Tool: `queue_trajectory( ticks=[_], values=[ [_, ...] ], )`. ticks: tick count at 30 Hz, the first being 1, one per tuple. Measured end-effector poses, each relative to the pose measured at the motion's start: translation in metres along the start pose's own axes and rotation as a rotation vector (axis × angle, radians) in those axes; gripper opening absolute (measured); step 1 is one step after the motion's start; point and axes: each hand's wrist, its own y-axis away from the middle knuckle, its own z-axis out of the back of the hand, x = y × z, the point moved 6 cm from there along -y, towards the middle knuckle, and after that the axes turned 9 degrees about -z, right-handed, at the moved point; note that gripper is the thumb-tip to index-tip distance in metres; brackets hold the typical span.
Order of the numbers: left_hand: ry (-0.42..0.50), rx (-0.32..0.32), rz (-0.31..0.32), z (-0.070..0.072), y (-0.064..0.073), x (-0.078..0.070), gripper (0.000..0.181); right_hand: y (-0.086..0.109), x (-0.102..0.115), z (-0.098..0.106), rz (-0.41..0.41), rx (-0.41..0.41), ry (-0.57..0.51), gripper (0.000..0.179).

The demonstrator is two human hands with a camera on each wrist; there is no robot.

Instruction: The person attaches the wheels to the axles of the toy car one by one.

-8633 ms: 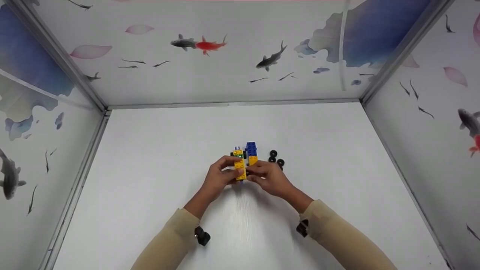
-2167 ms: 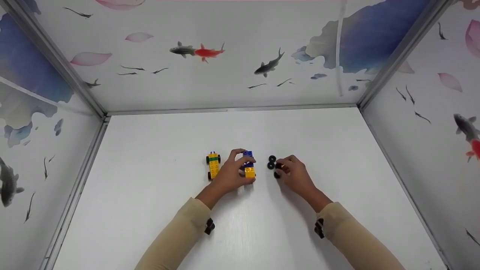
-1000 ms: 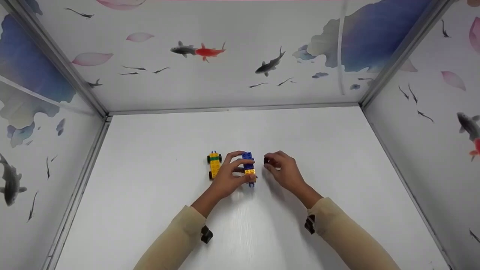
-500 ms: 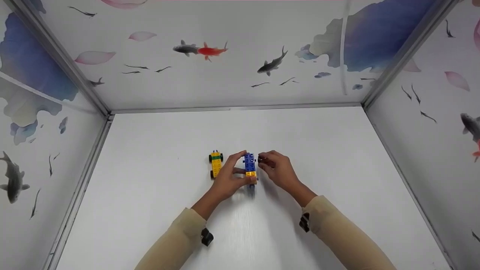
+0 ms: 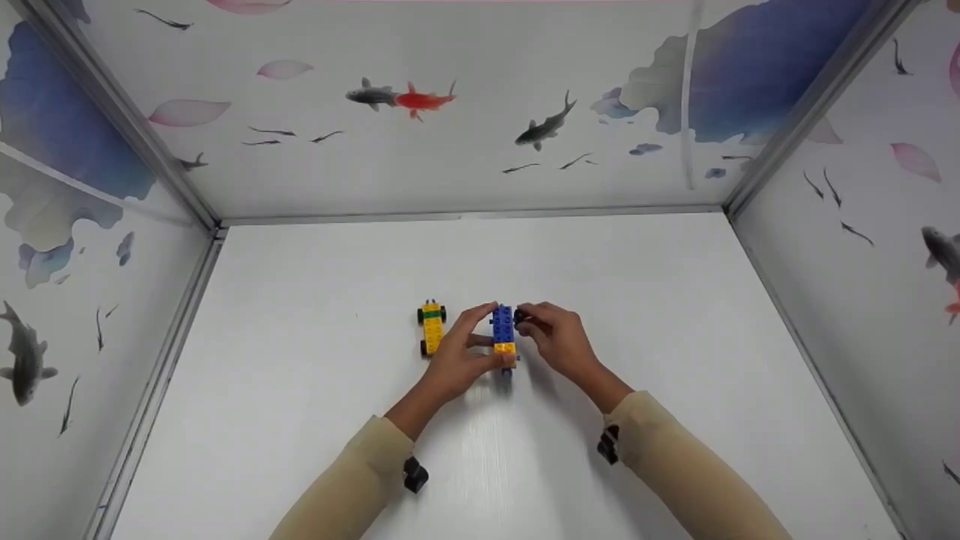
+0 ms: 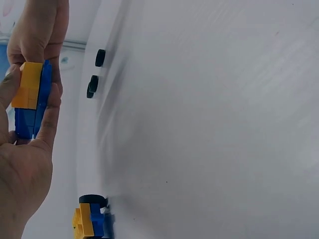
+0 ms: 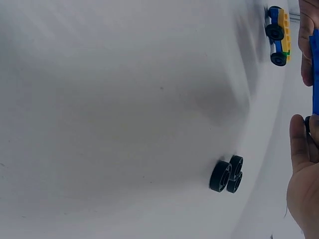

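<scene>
My left hand [image 5: 457, 361] grips a toy car body [image 5: 502, 326] of blue and yellow building bricks, thumb on its near yellow end and fingers along its left side. In the left wrist view this body [image 6: 28, 89] is held up off the table. My right hand [image 5: 561, 341] pinches a small black toy wheel [image 5: 519, 316] between thumb and fingertips, right at the body's far right side, where a blue axle stub sits. Fingers hide most of that wheel. A finished-looking yellow toy car [image 5: 433, 330] with a green strip and black wheels stands left of my left hand.
Three loose black wheels [image 7: 221, 176] lie on the white table [image 5: 315, 375]; my right hand hides them in the head view. Patterned panels [image 5: 480, 150] with painted fish wall in the back and both sides.
The yellow car, earlier in my hands, now stands at the left. My left hand took up the blue and yellow body. My right hand picked up a wheel and moved left to the body's side.
</scene>
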Motion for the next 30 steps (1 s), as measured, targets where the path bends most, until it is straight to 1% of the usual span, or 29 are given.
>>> queue_trajectory(
  ticks=[4, 6, 11, 13, 22, 30],
  values=[
    [0.003, -0.002, -0.003, -0.0011, 0.0004, -0.0006, 0.085, 0.0013, -0.0005, 0.0007, -0.008, -0.005, -0.002, 0.037],
    [0.003, -0.003, -0.015, -0.0011, 0.0001, -0.0011, 0.086, 0.0017, -0.0011, 0.0011, -0.011, -0.01, 0.0, 0.037],
    [0.009, -0.016, -0.028, 0.0006, -0.0003, -0.002, 0.084, 0.0029, -0.0019, 0.0, -0.018, -0.011, 0.034, 0.037],
    [0.011, -0.016, -0.024, 0.0005, -0.0003, -0.0027, 0.084, 0.0034, -0.0016, -0.0004, -0.02, -0.016, 0.04, 0.038],
    [0.035, -0.007, -0.023, 0.0, 0.0012, -0.003, 0.085, 0.0041, 0.0018, -0.0001, -0.001, -0.033, 0.009, 0.037],
    [0.081, 0.001, -0.01, -0.0003, 0.0021, 0.0009, 0.084, 0.0042, 0.0031, -0.0019, -0.05, -0.032, -0.003, 0.033]
  ],
)
